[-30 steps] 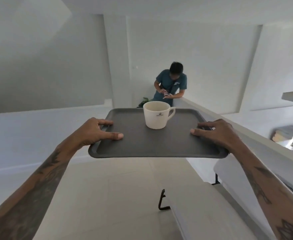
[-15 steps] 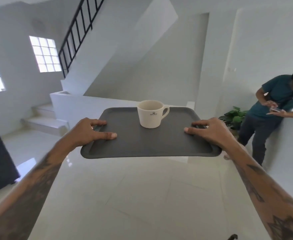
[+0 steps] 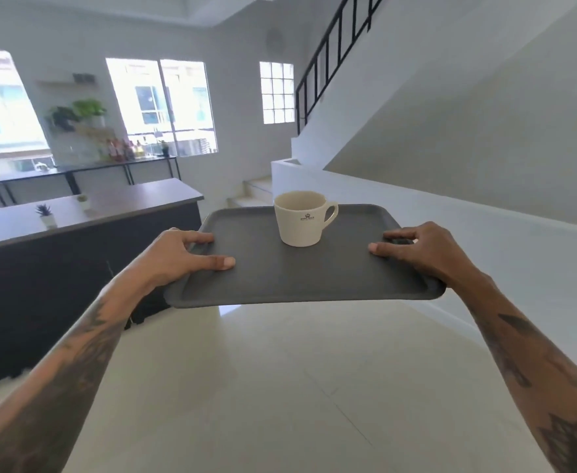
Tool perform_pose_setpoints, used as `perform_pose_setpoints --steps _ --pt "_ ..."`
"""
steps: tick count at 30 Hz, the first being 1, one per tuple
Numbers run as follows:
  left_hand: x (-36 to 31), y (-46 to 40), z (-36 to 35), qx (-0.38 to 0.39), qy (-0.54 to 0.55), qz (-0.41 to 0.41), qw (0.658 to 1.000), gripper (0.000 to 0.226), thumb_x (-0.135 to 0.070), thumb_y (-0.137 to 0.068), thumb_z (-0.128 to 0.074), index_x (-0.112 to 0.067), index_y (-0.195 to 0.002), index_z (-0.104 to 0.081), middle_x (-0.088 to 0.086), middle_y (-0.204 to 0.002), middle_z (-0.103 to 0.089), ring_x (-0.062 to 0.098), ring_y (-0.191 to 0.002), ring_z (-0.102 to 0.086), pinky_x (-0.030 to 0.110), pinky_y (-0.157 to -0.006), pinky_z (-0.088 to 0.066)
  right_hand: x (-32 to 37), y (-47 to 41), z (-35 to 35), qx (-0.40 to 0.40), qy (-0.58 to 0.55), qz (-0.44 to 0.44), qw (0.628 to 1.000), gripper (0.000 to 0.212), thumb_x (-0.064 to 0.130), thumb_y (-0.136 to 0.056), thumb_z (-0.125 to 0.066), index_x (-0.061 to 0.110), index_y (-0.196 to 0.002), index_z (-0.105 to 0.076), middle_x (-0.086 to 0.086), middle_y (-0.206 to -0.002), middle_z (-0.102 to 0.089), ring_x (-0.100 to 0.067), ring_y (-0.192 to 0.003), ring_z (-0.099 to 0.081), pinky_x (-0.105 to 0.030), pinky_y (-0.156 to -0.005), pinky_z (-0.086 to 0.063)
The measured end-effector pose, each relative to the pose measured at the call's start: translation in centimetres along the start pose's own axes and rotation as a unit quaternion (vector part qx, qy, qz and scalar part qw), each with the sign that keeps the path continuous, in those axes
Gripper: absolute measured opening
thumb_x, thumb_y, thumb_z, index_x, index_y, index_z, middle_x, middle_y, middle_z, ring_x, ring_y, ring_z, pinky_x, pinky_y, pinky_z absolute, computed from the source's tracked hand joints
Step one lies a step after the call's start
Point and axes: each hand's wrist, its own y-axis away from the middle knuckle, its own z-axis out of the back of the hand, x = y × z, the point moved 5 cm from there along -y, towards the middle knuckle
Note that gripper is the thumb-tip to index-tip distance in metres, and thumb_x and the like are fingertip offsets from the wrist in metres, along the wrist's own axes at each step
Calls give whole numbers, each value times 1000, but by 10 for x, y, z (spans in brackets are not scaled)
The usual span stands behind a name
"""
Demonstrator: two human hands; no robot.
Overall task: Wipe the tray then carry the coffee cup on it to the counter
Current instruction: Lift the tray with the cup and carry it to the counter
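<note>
I hold a dark grey tray (image 3: pixel 300 278) level in the air at chest height. My left hand (image 3: pixel 178 256) grips its left edge, thumb lying on top. My right hand (image 3: pixel 423 249) grips the right edge the same way. A cream coffee cup (image 3: pixel 302 220) with a small dark logo stands upright on the far half of the tray, handle pointing right. The counter (image 3: pixel 86 213), dark-fronted with a grey-brown top, stands to the left, its near corner just beyond my left hand.
Two small potted plants (image 3: pixel 45 215) sit on the counter top. Behind it a long shelf (image 3: pixel 116 163) by the windows holds bottles and plants. A white staircase (image 3: pixel 399 138) with a black railing rises on the right. Pale tiled floor (image 3: pixel 280 387) lies below the tray.
My view has swung left: the person by the wall has left the frame and the counter and windows have come into view. Both hands keep the same grip, and the cup stays put.
</note>
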Motion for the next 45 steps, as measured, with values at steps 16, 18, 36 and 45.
perform_pose_setpoints --steps 16,18,36,45 --pt "182 -206 154 -134 -35 102 985 84 -62 -53 -87 -27 -127 -67 -5 -130 -57 19 -118 -56 37 -104 -42 134 -323 -270 125 -50 122 983 56 55 -69 -75 19 -111 -72 -7 -118 -69 -16 -89 -57 -26 -77 -39" --pt "201 -232 163 -147 -31 114 982 83 -58 -56 -88 -24 -128 -67 -5 -130 -61 19 -117 -59 39 -106 -43 145 -366 -304 135 -50 142 979 57 56 -69 -74 18 -112 -72 -9 -120 -67 -18 -88 -56 -27 -76 -40" --pt "422 -463 286 -243 -30 212 946 86 -56 -54 -90 -21 -129 -66 -13 -118 -61 5 -101 -62 16 -82 -46 290 -670 -619 224 -67 239 943 57 62 -67 -71 27 -111 -72 -11 -117 -62 -25 -101 -56 -28 -81 -38" --pt "574 -588 358 -232 -47 224 945 97 -66 -47 -89 -26 -131 -63 -5 -108 -50 5 -96 -55 14 -76 -40 342 -764 -789 227 -66 214 948 81 79 -54 -56 28 -116 -68 -4 -112 -50 -18 -94 -48 -27 -81 -43"
